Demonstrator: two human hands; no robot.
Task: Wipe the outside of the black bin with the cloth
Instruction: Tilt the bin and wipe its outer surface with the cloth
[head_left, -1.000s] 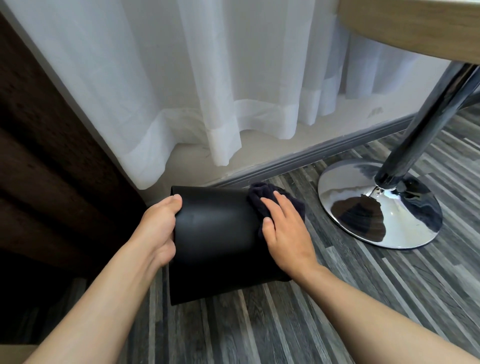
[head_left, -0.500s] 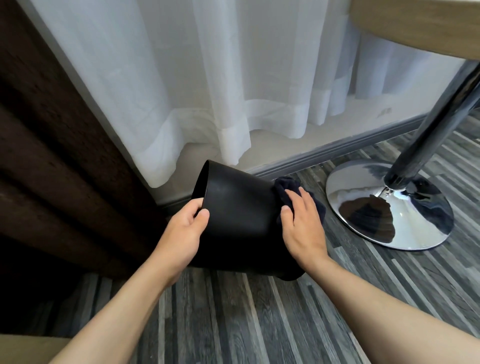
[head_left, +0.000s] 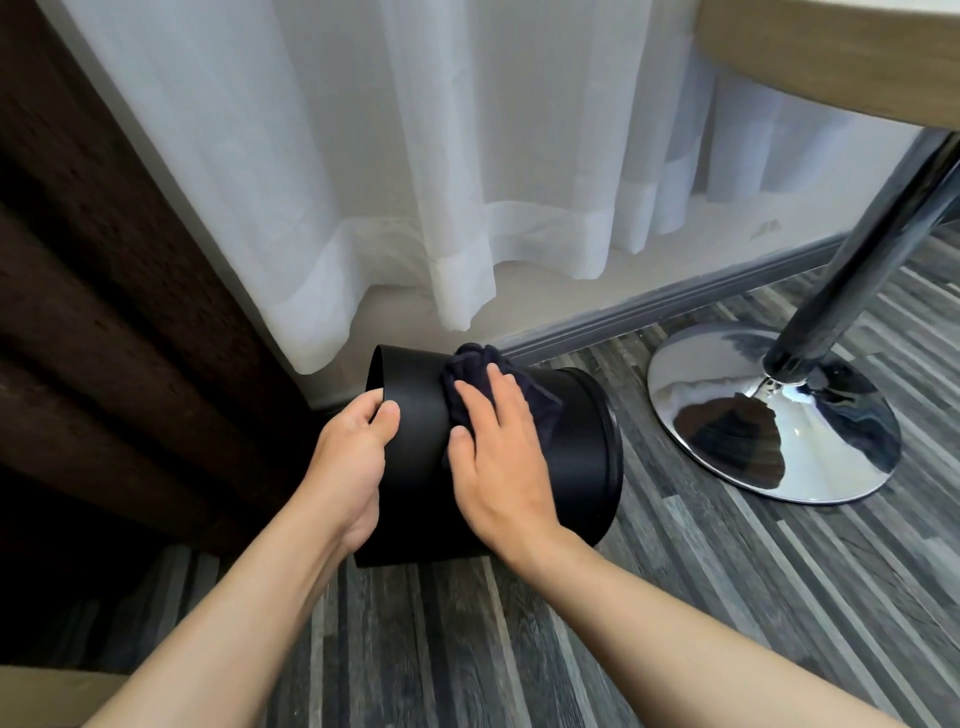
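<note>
Slipping is the main worry, to judge from how things lie: the black bin (head_left: 571, 457) is tipped on its side on the striped floor (head_left: 727, 597), its open rim turned to the left and its closed end toward the right, so a round wall is all that meets the boards and a hard push could roll it away from the wall behind. The left hand (head_left: 348, 467) is the only brake — its fingers curl over the rim edge with the thumb pressed on the outer wall, a closed pinch on thin plastic that could give if the wiping stroke shoves sideways. A roll to the right would send the bin toward the chrome table base (head_left: 774, 415), which stands near but apart from it. The cloth (head_left: 535, 395) could also bunch or slide out, since nothing grips it: the right hand (head_left: 498, 457) lies nearly flat and open on top of it, fingers spread and only slightly bent, palm pressing the dark fabric against the upper side of the bin. Part of the cloth shows crumpled beyond the fingertips. The underside resting on the floor and the far side look unreachable from this hold, so turning the bin seems needed — and that is when the pinch is weakest.
</note>
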